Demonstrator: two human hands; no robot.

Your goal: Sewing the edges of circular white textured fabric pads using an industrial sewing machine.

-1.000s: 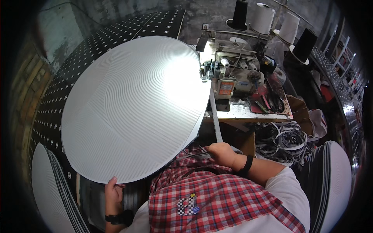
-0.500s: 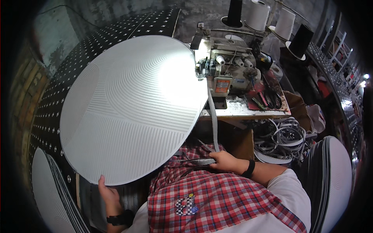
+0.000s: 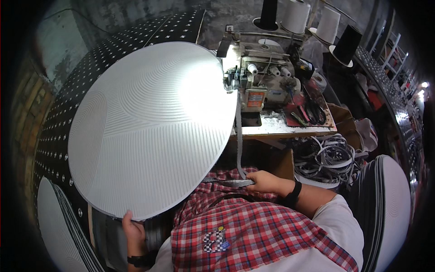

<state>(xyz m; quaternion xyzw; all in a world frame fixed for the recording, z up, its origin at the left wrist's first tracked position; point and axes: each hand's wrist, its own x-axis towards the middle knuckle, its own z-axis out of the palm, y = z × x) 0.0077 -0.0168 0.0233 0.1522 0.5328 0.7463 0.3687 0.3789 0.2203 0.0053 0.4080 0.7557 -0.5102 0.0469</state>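
Observation:
A large round light-grey mat point(image 3: 158, 149) with a ribbed curved pattern lies tilted before me. Its right edge sits at the needle area of a sewing machine point(image 3: 267, 77), under a bright lamp glow. At the mat's near edge, my left hand point(image 3: 133, 231) grips the rim, thumb on top and the other fingers hidden below. My right hand point(image 3: 265, 182) is closed round a grey fabric strip point(image 3: 239, 136), which hangs from the machine down to my lap. More of the strip trails left from that hand across my checked apron point(image 3: 240, 222).
Stacked round mats point(image 3: 392, 204) stand at my right, and another stack point(image 3: 59, 222) at my left. Coiled strips point(image 3: 326, 158) lie below the machine table's right end. Thread cones point(image 3: 294, 17) stand behind the machine. A black studded table point(image 3: 176, 34) extends behind the mat.
The mat has turned counterclockwise, its left-side pattern moving nearer. My left hand has shifted slightly right along with the rim. My right hand still holds the strip; the view has shifted a little.

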